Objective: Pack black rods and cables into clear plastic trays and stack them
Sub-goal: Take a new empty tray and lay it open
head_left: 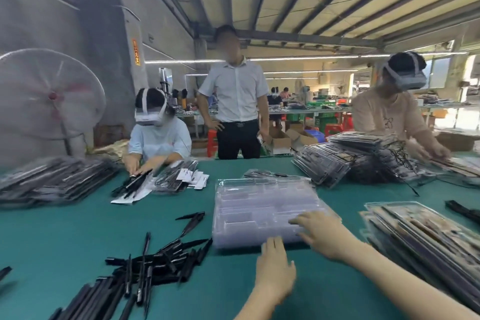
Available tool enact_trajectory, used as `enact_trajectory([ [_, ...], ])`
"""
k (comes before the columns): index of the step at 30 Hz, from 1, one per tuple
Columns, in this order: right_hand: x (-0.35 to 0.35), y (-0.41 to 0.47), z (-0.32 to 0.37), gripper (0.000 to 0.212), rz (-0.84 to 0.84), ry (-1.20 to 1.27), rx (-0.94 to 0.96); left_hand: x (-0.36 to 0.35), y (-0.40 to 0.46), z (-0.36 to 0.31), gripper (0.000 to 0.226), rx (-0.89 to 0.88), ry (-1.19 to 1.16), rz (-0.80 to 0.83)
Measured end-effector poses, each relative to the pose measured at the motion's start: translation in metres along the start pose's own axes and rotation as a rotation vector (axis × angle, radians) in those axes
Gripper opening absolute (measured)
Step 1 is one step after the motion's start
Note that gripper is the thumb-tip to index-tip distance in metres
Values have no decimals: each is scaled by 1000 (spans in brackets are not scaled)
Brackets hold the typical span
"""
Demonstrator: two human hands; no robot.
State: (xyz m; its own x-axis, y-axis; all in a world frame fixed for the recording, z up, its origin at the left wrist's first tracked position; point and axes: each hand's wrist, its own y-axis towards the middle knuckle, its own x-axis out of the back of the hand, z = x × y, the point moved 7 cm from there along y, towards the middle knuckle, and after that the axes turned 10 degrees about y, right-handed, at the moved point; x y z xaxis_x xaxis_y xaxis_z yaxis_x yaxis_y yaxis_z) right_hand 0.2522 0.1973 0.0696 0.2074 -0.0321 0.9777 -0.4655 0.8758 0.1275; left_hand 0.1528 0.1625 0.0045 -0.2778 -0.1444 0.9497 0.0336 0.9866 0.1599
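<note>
right hand [323, 235] flat on tray stack [259, 212]

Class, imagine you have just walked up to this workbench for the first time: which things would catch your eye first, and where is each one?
First, the stack of empty clear trays at the middle of the green table, with the left hand at its near edge and the right hand resting on top. Next, the jumble of black rods spread at the near left. Then the filled trays piled at the near right.
</note>
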Motion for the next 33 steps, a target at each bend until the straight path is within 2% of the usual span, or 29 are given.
enact_trajectory([
  [2,-20,38,21,40,-4,54,37,1,14,39,66,50,193,7],
  [4,-37,68,35,39,4,95,48,1,22,73,73,85,289,4],
  [6,-55,90,47,37,35,114,62,12,26,95,102,95,347,-189],
  [8,-69,104,55,36,44,123,66,17,24,105,140,91,370,-288],
  [10,-80,113,57,36,49,107,52,13,22,109,161,84,381,-369],
  [12,-87,118,54,35,41,111,41,8,20,111,171,79,401,-384],
  [15,-86,124,48,29,-35,245,30,-3,23,114,164,20,401,-351],
  [18,-86,132,39,22,-31,350,-36,-19,25,119,134,-22,455,-294],
  [20,-87,141,35,18,24,418,-60,-29,29,122,142,4,447,-258],
  [22,-84,149,34,12,87,448,-35,-33,30,124,136,26,423,-284],
  [24,-82,154,36,9,151,441,33,-34,31,124,122,44,425,-305],
  [26,-80,156,39,14,193,427,113,-35,32,122,118,50,406,-313],
  [29,-78,155,45,18,179,349,213,-32,30,122,112,45,386,-301],
  [33,-87,153,52,24,132,106,295,-26,26,123,131,86,366,-332],
])
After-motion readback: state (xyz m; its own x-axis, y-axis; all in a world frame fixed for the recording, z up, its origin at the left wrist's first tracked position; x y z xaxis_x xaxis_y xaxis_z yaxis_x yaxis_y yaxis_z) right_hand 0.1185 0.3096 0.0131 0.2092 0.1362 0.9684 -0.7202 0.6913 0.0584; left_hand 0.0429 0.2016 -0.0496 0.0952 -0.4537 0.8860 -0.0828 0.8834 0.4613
